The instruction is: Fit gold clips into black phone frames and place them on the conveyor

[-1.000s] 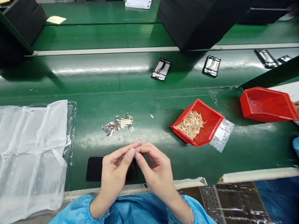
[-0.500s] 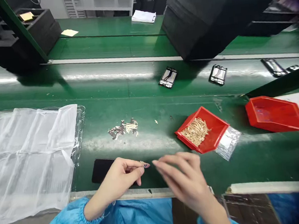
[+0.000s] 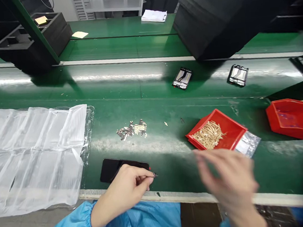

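My left hand [image 3: 136,181] is closed in a pinch on a small dark part [image 3: 154,175] at its fingertips. Under and beside that hand a black phone screen [image 3: 109,169] lies flat near the table's front edge, partly covered by the hand. My right hand [image 3: 228,177] is raised at the near side of a red bin [image 3: 235,130], its fingers smeared by motion. Many short tan strips [image 3: 209,135] are heaped in the bin. Farther back lies a small pile of dark and pale-gold parts [image 3: 133,129], with a single gold piece [image 3: 165,124] to its right.
White wrapping sheets [image 3: 37,153] cover the left side. A second red bin [image 3: 288,121] stands at the right, and a clear bag [image 3: 248,143] lies partly under the first. Phone frames [image 3: 182,78] sit along the green belt. Black foam trays [image 3: 217,18] are stacked behind.
My right hand has moved away from my left hand, rightward to the red bin. A pale piece seen at my left fingertips earlier no longer shows; the dark part does. The view has shifted.
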Demonstrator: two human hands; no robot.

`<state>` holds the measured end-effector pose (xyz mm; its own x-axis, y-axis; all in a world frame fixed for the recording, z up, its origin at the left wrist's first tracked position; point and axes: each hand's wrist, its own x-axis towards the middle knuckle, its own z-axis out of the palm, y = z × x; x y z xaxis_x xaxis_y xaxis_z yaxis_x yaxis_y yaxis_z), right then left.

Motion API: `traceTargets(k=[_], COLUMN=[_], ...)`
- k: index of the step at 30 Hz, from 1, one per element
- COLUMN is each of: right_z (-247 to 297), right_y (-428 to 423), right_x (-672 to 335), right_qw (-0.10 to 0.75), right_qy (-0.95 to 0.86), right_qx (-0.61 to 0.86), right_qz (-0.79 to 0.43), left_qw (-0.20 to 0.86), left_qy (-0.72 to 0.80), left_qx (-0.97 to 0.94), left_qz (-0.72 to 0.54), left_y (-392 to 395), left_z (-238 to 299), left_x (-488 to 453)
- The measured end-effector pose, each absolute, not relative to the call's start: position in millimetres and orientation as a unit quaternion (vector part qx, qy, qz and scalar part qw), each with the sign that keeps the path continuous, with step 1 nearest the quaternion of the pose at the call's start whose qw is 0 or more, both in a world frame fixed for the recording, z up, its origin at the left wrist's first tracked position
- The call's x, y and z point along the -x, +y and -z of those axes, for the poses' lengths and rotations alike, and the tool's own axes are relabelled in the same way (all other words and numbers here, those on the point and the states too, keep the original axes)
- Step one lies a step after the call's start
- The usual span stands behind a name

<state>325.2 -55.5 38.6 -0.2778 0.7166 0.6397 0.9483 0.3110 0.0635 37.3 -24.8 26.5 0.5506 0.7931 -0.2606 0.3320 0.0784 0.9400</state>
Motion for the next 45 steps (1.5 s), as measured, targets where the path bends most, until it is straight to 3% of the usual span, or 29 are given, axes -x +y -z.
traceTargets(k=[3,8,13,16,19,21,26,29,32,37,45], right_z=[-43.1,-30.2,-17.8,-18.6,-19.8,-19.0,-18.4,-19.7,-17.0,-3.8,1.5], right_y=[-51.9,-59.8,-62.9,-55.4,-43.6,-35.6,-24.2,-21.9,-18.5,-9.3,-2.8], right_x=[-351.3,-300.7,-249.6,-251.6,-260.9,-264.2,-261.6,-257.9,-251.3,-235.2,-230.3], right_qw=[0.257,0.266,0.296,0.308,0.326,0.351,0.401,0.429,0.411,0.314,0.238], right_qy=[-0.671,-0.848,-0.874,-0.872,-0.853,-0.837,-0.804,-0.777,-0.738,-0.724,-0.743], right_qx=[0.620,0.435,0.378,0.377,0.406,0.418,0.418,0.420,0.464,0.510,0.522], right_qz=[0.316,0.144,0.073,0.055,0.010,-0.036,-0.135,-0.190,-0.265,-0.342,-0.345], left_qw=[0.691,0.779,0.792,0.655,0.341,0.189,0.033,0.096,0.175,0.165,0.195], left_qy=[0.459,0.410,0.389,0.417,0.420,0.398,0.283,0.254,0.308,0.378,0.406], left_qx=[-0.513,-0.412,-0.415,-0.586,-0.823,-0.891,-0.948,-0.944,-0.923,-0.902,-0.887], left_qz=[-0.219,-0.234,-0.223,-0.233,-0.174,-0.111,-0.141,-0.188,-0.152,-0.127,-0.102], left_y=[-22.6,-18.1,-26.4,-33.2,-34.6,-31.6,-12.4,6.7,23.4,19.6,-5.8], left_z=[-23.9,-18.4,-18.6,-20.1,-12.1,-1.6,9.1,-1.6,-8.1,0.0,11.7], left_x=[-27.6,-23.0,-17.5,1.6,28.1,42.4,55.0,54.0,49.0,39.9,45.7])
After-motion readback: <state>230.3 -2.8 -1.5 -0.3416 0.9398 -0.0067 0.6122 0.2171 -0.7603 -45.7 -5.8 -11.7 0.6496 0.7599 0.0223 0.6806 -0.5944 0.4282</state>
